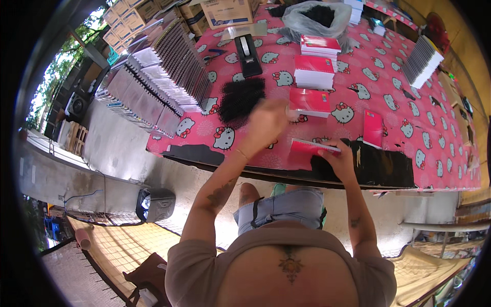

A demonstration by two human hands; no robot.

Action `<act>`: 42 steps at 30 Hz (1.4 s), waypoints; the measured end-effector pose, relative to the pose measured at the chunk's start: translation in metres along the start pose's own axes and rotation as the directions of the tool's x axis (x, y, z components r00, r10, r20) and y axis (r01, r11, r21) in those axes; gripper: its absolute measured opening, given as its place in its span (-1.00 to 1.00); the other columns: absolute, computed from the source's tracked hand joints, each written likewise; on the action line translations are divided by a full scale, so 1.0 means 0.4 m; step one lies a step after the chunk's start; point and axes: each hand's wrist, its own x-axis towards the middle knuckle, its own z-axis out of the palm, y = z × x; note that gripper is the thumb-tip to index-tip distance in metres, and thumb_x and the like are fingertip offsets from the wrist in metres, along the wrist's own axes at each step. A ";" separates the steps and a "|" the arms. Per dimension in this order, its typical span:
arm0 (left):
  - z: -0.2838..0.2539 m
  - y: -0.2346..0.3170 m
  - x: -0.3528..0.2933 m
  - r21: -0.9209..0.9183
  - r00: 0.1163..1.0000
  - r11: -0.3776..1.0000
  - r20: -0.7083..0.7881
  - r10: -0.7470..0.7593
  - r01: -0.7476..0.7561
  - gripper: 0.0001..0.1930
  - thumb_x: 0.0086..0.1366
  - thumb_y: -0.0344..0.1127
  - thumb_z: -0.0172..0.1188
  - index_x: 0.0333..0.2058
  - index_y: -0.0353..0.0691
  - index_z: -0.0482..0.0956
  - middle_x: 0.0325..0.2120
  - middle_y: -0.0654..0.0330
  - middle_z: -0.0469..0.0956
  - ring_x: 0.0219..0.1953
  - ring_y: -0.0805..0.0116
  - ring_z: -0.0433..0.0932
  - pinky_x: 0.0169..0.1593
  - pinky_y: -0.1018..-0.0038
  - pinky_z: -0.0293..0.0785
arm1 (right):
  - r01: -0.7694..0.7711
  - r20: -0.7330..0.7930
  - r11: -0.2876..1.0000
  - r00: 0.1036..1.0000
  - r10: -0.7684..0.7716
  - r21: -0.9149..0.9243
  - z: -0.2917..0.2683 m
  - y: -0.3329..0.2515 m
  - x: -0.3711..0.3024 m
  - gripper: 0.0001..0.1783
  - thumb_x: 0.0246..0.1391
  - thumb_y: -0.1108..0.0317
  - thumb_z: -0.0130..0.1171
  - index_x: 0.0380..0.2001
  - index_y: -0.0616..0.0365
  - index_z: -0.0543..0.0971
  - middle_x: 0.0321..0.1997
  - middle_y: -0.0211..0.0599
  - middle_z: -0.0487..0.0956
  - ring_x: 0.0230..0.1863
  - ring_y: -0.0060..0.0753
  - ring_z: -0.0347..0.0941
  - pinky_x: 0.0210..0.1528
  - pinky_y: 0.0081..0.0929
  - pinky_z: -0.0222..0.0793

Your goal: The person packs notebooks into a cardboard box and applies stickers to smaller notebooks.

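A red-covered notebook [306,152] lies at the table's near edge, and my right hand [338,159] grips its right end, thumb on top. My left hand [268,120] is raised over the table, smeared by motion, between a pile of black spiral binding coils [240,100] and a stack of red-covered notebooks [309,101]. Whether its fingers hold anything is too blurred to see. Behind that stack stand two more red-topped stacks, the middle one [313,66] and the far one [319,45]. A single red booklet [373,128] rests to the right of my right hand.
Tall stacks of spiral-bound notebooks [176,66] stand on the left. A black tape dispenser [248,56] and pliers [215,53] lie farther back. At the back are a plastic bag of black coils [317,20] and cardboard boxes [227,11]. A notebook stack [423,60] stands far right.
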 end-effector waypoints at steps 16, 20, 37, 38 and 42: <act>0.052 -0.171 -0.101 0.495 0.988 0.868 0.108 -0.111 0.044 -0.76 0.19 -0.33 0.16 -0.15 -0.17 0.50 -0.24 0.13 0.48 -0.15 0.13 0.49 0.00 0.16 0.44 | -0.037 0.153 0.992 0.988 0.018 0.121 0.114 -0.033 0.049 -0.72 0.02 0.47 0.38 -0.14 0.23 0.65 -0.17 -0.37 0.64 -0.13 -0.58 0.51 -0.03 -0.59 0.42; 0.025 -0.225 -0.083 0.576 0.994 0.817 0.095 -0.062 -0.004 -0.79 0.16 -0.37 0.13 -0.19 -0.13 0.46 -0.23 0.12 0.41 -0.15 0.13 0.42 -0.03 0.18 0.43 | -0.065 0.172 0.994 0.984 0.049 0.088 0.117 -0.033 0.050 -0.69 0.05 0.42 0.37 -0.11 0.25 0.64 -0.19 -0.40 0.63 -0.14 -0.61 0.50 -0.04 -0.61 0.40; -0.088 -0.085 -0.069 0.334 0.998 0.942 0.015 -0.054 0.046 -0.77 0.30 -0.30 0.22 -0.09 -0.17 0.62 -0.33 0.16 0.57 -0.33 0.18 0.55 -0.32 0.34 0.47 | 0.016 0.189 1.000 0.982 -0.014 -0.011 0.129 -0.038 0.052 -0.64 0.08 0.39 0.35 -0.03 0.24 0.63 -0.18 -0.29 0.64 -0.17 -0.53 0.48 -0.04 -0.56 0.39; -0.103 -0.064 -0.094 0.190 0.992 0.975 0.029 -0.124 0.117 -0.77 0.30 -0.30 0.23 -0.09 -0.19 0.62 -0.36 0.14 0.57 -0.36 0.21 0.57 -0.37 0.35 0.47 | -0.001 0.212 1.000 0.977 -0.005 0.028 0.127 -0.032 0.051 -0.64 0.10 0.40 0.34 -0.02 0.24 0.63 -0.17 -0.30 0.65 -0.17 -0.55 0.48 -0.05 -0.57 0.39; -0.145 0.044 -0.187 -0.230 0.951 0.924 0.110 -0.288 0.306 -0.79 0.27 -0.38 0.27 -0.13 -0.26 0.65 -0.48 0.10 0.57 -0.55 0.29 0.55 -0.49 0.46 0.42 | -0.053 0.265 0.994 0.964 0.025 0.096 0.119 -0.007 0.044 -0.67 0.14 0.44 0.30 -0.01 0.26 0.62 -0.15 -0.33 0.66 -0.19 -0.63 0.46 -0.08 -0.61 0.40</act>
